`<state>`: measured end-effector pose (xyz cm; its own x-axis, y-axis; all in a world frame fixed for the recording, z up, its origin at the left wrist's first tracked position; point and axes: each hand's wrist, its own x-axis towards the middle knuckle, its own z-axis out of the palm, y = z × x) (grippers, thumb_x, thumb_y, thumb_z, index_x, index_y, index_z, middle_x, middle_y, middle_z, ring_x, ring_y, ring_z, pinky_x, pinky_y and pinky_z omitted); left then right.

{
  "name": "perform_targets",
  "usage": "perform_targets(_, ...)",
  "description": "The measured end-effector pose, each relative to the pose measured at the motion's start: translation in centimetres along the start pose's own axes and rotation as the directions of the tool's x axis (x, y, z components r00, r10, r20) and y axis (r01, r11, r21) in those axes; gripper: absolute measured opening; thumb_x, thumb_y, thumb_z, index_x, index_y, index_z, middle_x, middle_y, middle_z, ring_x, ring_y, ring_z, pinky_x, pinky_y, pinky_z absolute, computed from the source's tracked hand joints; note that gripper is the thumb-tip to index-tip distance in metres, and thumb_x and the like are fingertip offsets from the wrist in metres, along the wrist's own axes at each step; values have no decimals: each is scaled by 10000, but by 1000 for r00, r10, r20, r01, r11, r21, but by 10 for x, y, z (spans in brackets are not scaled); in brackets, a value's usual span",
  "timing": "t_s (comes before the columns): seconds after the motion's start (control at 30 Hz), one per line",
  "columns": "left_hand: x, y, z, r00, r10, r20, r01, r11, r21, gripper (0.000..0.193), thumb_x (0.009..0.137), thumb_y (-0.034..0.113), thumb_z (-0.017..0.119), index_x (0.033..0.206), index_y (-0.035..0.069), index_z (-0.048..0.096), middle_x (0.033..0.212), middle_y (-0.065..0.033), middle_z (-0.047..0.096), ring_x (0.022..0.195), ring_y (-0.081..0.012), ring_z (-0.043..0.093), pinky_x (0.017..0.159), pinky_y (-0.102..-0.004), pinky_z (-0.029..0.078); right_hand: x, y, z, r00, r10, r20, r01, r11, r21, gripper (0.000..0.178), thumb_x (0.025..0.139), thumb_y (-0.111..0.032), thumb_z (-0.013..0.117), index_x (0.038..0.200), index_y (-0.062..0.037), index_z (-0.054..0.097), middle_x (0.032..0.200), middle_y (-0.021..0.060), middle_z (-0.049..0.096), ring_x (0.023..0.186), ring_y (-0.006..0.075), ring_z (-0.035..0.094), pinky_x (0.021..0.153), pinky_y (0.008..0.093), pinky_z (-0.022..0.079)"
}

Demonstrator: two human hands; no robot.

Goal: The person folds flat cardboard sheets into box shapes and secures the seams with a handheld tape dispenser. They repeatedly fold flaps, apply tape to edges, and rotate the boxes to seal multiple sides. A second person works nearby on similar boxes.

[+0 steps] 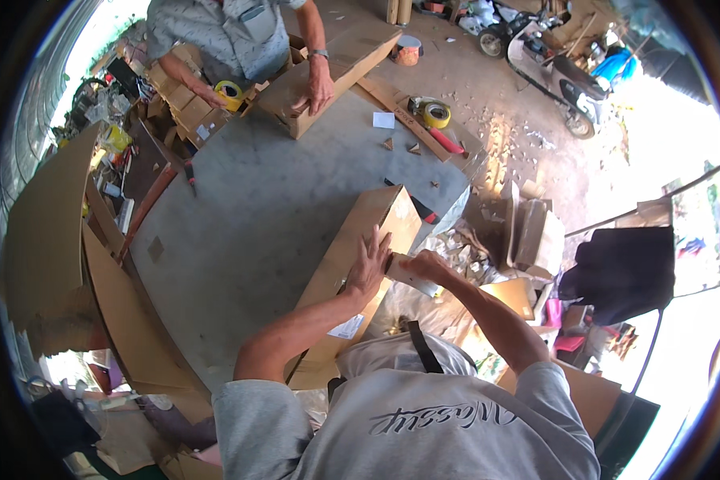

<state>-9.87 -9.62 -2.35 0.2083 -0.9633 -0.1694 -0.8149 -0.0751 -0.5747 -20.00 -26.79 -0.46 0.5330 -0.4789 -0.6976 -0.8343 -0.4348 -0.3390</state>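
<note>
A long brown cardboard box (358, 248) lies on the grey table (248, 208) in front of me. My left hand (368, 264) presses flat on the box's near right side, fingers spread. My right hand (426, 266) is closed on a small pale object (412, 278) at the box's right edge; what that object is I cannot make out. Both forearms come up from the lower edge.
Across the table another person holds down a second cardboard box (336, 68) with one hand and grips a yellow tape roll (230, 92) with the other. A yellow tape roll (435, 114) lies at the far right edge. Cardboard sheets (72, 232) stack at left, a scooter (552, 64) stands beyond.
</note>
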Motion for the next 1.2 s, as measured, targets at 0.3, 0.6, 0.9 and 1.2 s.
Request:
perform_targets(0.3,4,14,11,1000,22,22,-23,1000,17,557,1072,355,422,1613,221,404,1741,-119,184,1538,-532,202,1163,-725,218,10,26,40,976,-190,-104,93,800,-592,277,870,-344,627,955,-140,796,978,95,780,946,323,743,781,456,587)
perform_targets(0.6,-16,48,28,985,89,148,-89,996,-1,629,1073,337,328,1644,83,258,1744,-178,81,1606,-384,70,1289,-592,-38,52,124,2,987,3,-158,-13,998,-60,727,848,-634,733,1087,52,746,1049,219,754,1018,312,731,856,451,553)
perform_targets(0.9,-33,120,48,984,-108,143,141,-31,-990,568,1003,444,582,1395,32,593,1295,-289,640,1229,-360,633,1044,-467,478,154,65,-112,859,-359,-366,329,933,-143,556,833,-471,616,1057,34,683,1077,316,704,1008,481,692,899,561,529)
perform_targets(1.2,-193,168,3,531,-436,727,688,-279,-670,375,993,280,569,1290,79,676,1055,-233,722,983,-390,714,829,-435,565,285,25,-85,782,-512,-356,387,846,-366,442,878,-286,642,1196,15,583,1096,239,723,1064,418,681,981,532,474)
